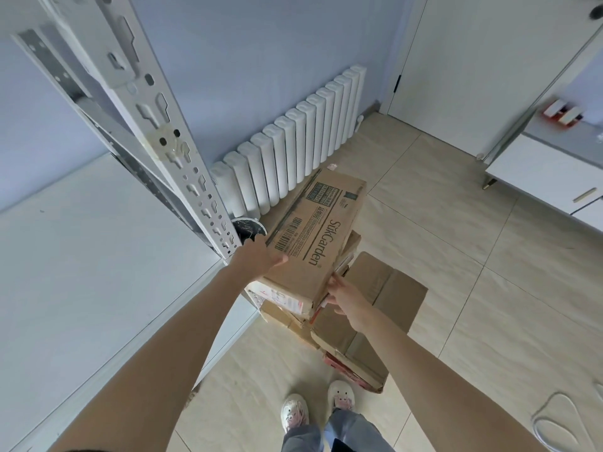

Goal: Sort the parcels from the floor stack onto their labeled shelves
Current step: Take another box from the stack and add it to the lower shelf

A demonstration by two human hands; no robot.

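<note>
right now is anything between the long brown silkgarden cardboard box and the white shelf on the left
The white slotted metal upright stands just left of the long brown SilkGarden cardboard box, held by the left hand and right hand. The white shelf surface beyond looks bare.

A long box (316, 236) sits at frame centre atop the floor stack (352, 327), with the left hand (261, 259) on its left side and the right hand (342, 296) at its lower right corner. The shelf upright (182, 158) runs from upper left to the box's left; the radiator (293, 141) lies behind the box, and a cabinet (551, 171) at right.
</note>
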